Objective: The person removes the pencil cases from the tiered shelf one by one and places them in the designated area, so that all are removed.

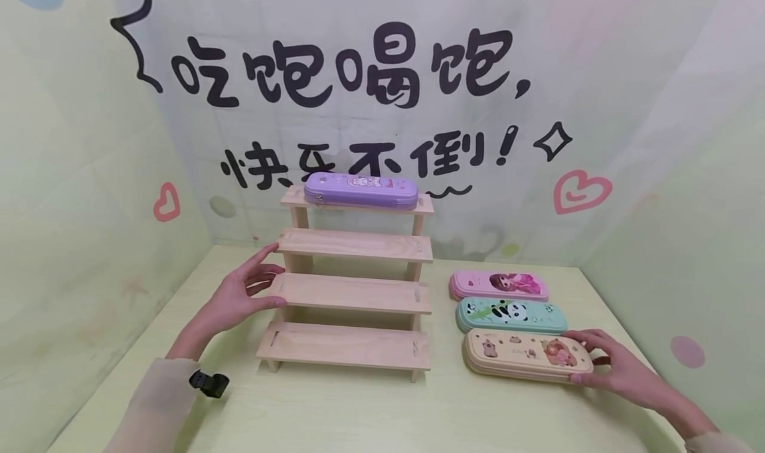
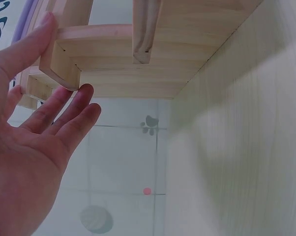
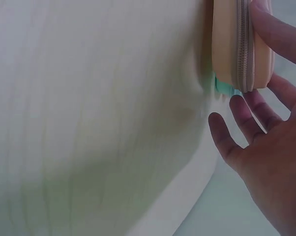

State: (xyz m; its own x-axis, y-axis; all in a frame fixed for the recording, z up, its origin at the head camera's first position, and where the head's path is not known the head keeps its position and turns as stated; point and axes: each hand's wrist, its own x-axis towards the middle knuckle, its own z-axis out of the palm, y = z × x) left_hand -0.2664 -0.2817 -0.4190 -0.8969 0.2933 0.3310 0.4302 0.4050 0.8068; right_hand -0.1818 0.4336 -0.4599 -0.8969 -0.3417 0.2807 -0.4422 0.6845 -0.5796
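Note:
A stepped wooden rack [image 1: 352, 293] stands on the table, with a purple pencil case [image 1: 361, 191] lying on its top shelf. My left hand [image 1: 236, 297] is at the rack's left side, thumb at the end of one shelf and index fingertip near the shelf above; its fingers are spread in the left wrist view. To the right lies a cream zippered pencil case [image 1: 526, 355] with cartoon pictures. My right hand [image 1: 615, 370] holds that case's right end, thumb on the near side and index finger behind. Its other fingers stay loosely extended in the right wrist view.
Behind the cream case lie a mint-green panda pencil case [image 1: 511, 315] and a pink one [image 1: 499, 285] with a doll picture, close together. A printed fabric backdrop [image 1: 508, 227] rises behind the table and along both sides. A black band [image 1: 209, 382] is on the left wrist.

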